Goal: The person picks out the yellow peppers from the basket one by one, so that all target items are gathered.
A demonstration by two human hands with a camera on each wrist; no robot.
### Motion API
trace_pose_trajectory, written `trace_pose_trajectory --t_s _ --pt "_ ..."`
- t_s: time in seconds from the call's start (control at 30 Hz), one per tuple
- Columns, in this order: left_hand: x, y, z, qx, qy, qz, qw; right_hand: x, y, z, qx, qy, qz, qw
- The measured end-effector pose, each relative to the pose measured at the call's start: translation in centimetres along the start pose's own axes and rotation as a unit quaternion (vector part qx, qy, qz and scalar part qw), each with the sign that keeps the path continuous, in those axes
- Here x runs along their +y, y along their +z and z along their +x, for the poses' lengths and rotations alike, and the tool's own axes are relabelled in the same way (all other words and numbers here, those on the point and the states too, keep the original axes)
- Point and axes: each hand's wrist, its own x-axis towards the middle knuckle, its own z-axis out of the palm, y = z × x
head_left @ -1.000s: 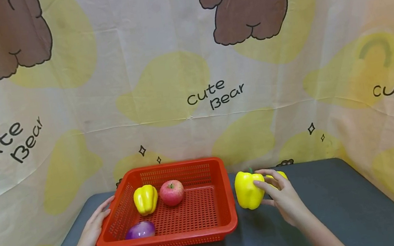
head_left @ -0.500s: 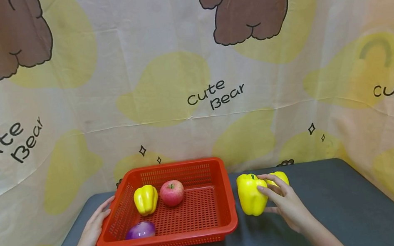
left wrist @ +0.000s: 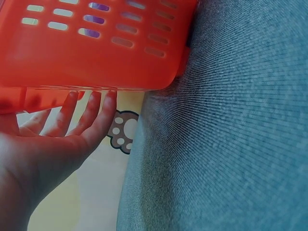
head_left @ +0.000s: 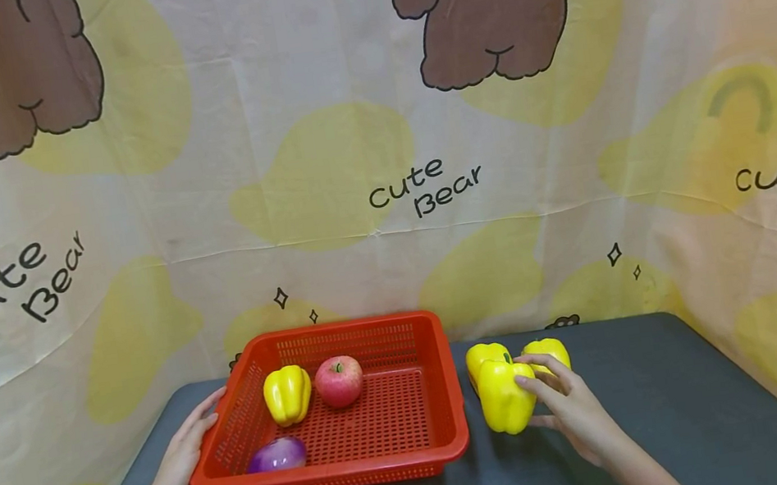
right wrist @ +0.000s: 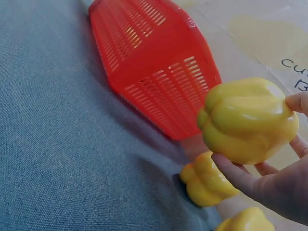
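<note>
My right hand [head_left: 564, 408] holds a yellow bell pepper [head_left: 507, 398] with thumb and fingers, just right of the red plastic basket [head_left: 331, 469]. In the right wrist view the held pepper is raised off the table. Behind it stand two more yellow bell peppers, one at the left [head_left: 482, 355] partly covered by it and one at the right [head_left: 549, 351] partly covered by my fingers. My left hand [head_left: 183, 454] touches the basket's left side, its extended fingers [left wrist: 103, 118] under the rim in the left wrist view.
In the basket lie a yellow bell pepper [head_left: 288, 396], a red apple [head_left: 339, 381] and a purple, glossy rounded item [head_left: 278, 454], half hidden by the front wall. A dark grey table [head_left: 679, 400] bears everything. A printed bear curtain [head_left: 320, 177] hangs behind it.
My right hand has brought the held bell pepper toward me and slightly right, uncovering another bell pepper behind it. The left hand and the basket have stayed in place.
</note>
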Motion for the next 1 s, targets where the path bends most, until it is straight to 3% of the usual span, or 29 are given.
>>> trace_pose_trajectory --t_s 0.4,1.0 --pt "0.2 0.1 0.0 0.006 -0.019 0.004 0.9998 1.1 -0.4 0.1 -0.011 0.019 -0.005 0.9998" --pt "0.2 0.1 -0.1 0.009 -0.016 0.001 0.9998 2.2 -0.6 0.1 -0.024 0.036 -0.012 0.999"
